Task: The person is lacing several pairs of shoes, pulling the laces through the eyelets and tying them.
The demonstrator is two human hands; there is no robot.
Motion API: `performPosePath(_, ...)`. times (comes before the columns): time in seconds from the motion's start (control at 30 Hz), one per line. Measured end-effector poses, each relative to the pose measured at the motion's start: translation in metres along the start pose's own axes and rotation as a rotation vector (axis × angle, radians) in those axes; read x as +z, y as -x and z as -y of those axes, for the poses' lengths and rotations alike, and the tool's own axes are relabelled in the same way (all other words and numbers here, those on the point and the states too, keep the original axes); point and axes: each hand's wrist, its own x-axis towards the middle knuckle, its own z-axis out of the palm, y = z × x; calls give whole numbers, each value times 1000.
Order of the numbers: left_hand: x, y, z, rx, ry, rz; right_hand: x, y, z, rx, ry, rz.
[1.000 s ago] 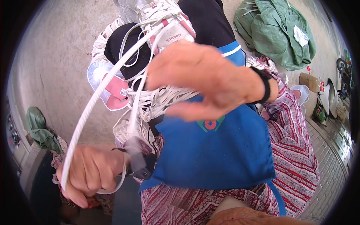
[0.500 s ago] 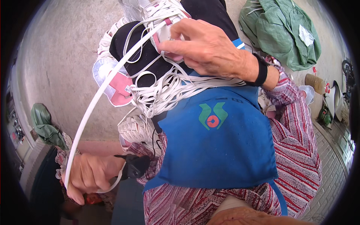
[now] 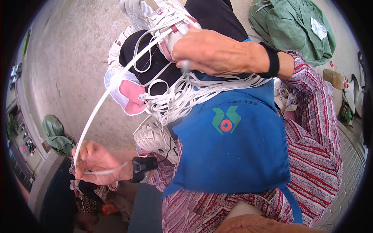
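A white sneaker (image 3: 176,40) with pink trim lies across my black-trousered knee, its laces partly threaded. My right hand (image 3: 213,52) is closed at its side, fingers curled and partly hidden. A small silvery thing (image 3: 185,66), blurred, shows below those fingers; I cannot make out what it is. From the pink loop on the shoe, a flat white shoelace (image 3: 105,95) runs taut down to the left. My left hand (image 3: 97,163) pinches its far end, with a short tail hanging across the palm. A bundle of white laces (image 3: 182,95) is spread over my lap.
A blue apron (image 3: 233,155) covers my front. Several other sneakers surround my legs, including one with a pink insole (image 3: 132,93) and one with a woven-looking upper (image 3: 155,139). A green sack (image 3: 291,31) sits at the far right, near a plastic bottle (image 3: 334,79).
My left hand has risen with the lace end and turned. The fingers of my right hand have curled in at the shoe, and the silvery thing now shows beneath them.
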Motion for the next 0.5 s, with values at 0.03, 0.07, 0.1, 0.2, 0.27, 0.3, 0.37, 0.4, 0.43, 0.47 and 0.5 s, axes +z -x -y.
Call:
performPosePath(0.03,-5,0,-2,77,-22,-83,-5,9,1,130,-287,57)
performPosePath(0.07,-10,-1,-4,70,-59,-72,-7,18,0,141,-480,-157)
performPosePath(0.1,-14,-2,-7,95,-45,-97,-19,31,-8,188,-370,-170)
performPosePath(0.2,-26,-5,-18,150,177,-168,-65,81,-54,472,-964,-457)
performPosePath(0.27,-31,-4,-29,147,352,-152,-112,128,-99,488,-1238,-658)
performPosePath(0.3,-35,-2,-34,159,302,-191,-138,156,-122,433,-1263,-692)
performPosePath(0.37,-42,1,-44,237,256,-260,-180,217,-164,355,-1272,-743)
performPosePath(0.4,-47,2,-48,202,285,-258,-191,246,-182,511,-1167,-967)
performPosePath(0.43,-51,3,-52,188,325,-260,-200,269,-196,684,-1045,-1175)
performPosePath(0.47,-55,3,-56,143,378,-230,-201,285,-207,841,-903,-1382)
performPosePath(0.5,-57,3,-59,209,346,-239,-200,290,-214,936,-794,-1287)
